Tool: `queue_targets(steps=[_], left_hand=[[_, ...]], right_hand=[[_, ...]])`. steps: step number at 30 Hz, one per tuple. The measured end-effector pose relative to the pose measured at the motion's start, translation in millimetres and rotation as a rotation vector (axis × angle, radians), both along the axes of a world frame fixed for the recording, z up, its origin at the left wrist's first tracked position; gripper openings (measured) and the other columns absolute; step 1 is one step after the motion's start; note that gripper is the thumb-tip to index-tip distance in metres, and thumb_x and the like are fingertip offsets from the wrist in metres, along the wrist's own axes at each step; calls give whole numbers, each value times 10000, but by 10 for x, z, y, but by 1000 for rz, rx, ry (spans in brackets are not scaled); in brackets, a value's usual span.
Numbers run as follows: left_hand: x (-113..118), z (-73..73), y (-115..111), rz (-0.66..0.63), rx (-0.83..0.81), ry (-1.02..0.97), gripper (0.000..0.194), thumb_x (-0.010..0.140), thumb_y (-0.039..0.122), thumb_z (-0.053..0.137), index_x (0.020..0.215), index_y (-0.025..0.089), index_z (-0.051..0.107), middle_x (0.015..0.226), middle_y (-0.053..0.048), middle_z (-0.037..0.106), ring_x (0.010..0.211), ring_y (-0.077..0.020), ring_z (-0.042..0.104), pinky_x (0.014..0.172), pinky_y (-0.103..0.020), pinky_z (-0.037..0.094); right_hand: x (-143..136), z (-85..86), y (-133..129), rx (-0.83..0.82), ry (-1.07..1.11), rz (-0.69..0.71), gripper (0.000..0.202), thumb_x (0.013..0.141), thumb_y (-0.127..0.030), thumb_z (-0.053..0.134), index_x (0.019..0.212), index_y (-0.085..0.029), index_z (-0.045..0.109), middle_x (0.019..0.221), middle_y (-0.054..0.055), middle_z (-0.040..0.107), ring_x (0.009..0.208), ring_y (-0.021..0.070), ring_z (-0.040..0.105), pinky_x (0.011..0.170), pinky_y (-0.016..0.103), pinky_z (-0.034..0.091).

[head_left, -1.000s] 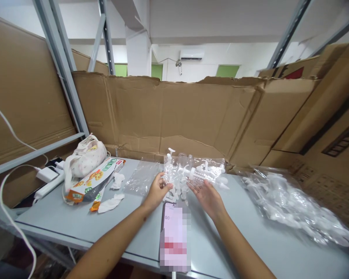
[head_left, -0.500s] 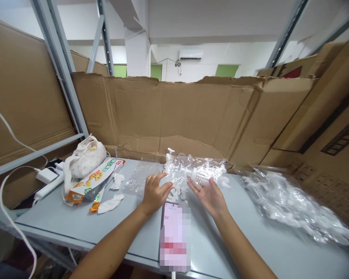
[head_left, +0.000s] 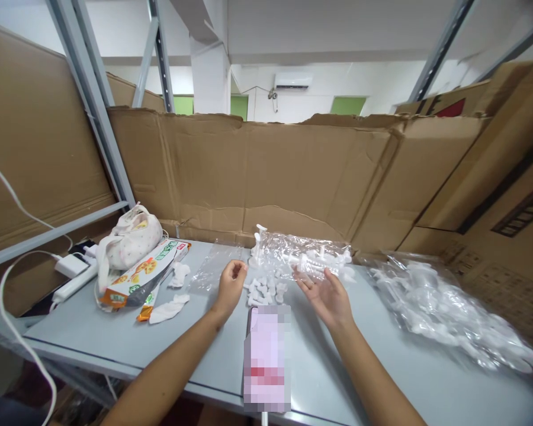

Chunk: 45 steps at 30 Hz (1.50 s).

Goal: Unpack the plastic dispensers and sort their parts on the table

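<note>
My left hand [head_left: 231,289] is closed in a pinch, its fingertips curled beside the small white plastic pieces [head_left: 262,291]. Whatever it pinches, if anything, is too small to make out. My right hand [head_left: 326,297] is turned palm up with fingers and thumb apart, its fingertips at the near edge of a clear plastic bag [head_left: 278,251]. Inside that bag lie white plastic parts [head_left: 322,259], one of them ribbed. A white part with a flared end [head_left: 257,245] stands at the bag's left. Just in front of the small pieces lies a phone [head_left: 266,355].
On the left are a flat clear bag [head_left: 211,266], crumpled tissue [head_left: 179,275], an orange-and-white snack box [head_left: 148,272], a cloth pouch [head_left: 133,239] and a power strip [head_left: 75,284]. A large bag of white parts [head_left: 444,313] lies right. Cardboard [head_left: 270,171] walls the back.
My left hand has drawn back and its fingers have curled in, uncovering the small white pieces. My right hand has shifted slightly right, and the bagged white parts have shifted too.
</note>
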<state>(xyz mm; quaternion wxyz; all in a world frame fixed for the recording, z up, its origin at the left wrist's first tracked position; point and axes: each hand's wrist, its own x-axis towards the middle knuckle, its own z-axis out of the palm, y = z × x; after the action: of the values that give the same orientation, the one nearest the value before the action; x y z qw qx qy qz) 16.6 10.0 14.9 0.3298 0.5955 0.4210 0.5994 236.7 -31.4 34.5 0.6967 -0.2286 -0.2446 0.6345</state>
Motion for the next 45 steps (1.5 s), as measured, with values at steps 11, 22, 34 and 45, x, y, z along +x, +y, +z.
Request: queue_targets(steps=[11, 22, 34, 45], left_hand=[[96, 64, -279, -232, 357, 335, 325, 823, 215, 504, 1147, 205, 530, 1204, -104, 518, 1146, -204, 457, 980, -358, 360], [-220, 123, 145, -595, -636, -610, 232, 768, 205, 537, 951, 92, 623, 1040, -144, 646, 973, -234, 616, 948, -370, 426], [-237, 271, -46, -956, -427, -396, 233, 713, 119, 665, 927, 210, 651, 1424, -48, 336, 1302, -299, 302, 1021, -499, 312], [-132, 173, -82, -1007, -442, -245, 595, 676, 228, 726, 1226, 262, 501, 1361, -123, 418, 1195, -279, 456, 981, -425, 353]], right_hand=[[-68, -67, 2, 64, -122, 52, 77, 679, -300, 697, 669, -237, 653, 902, 7, 714, 977, 228, 617, 1038, 484, 316], [-28, -41, -27, 67, -163, 149, 65, 691, -325, 688, 703, -261, 685, 823, -8, 725, 916, 231, 640, 1011, 489, 341], [-37, -56, -41, 63, -229, 243, 197, 731, -394, 642, 864, -256, 687, 949, 12, 712, 933, 237, 635, 940, 454, 405], [-150, -106, -93, 83, -264, 324, 250, 719, -374, 667, 928, -238, 667, 946, 34, 702, 911, 227, 627, 883, 410, 441]])
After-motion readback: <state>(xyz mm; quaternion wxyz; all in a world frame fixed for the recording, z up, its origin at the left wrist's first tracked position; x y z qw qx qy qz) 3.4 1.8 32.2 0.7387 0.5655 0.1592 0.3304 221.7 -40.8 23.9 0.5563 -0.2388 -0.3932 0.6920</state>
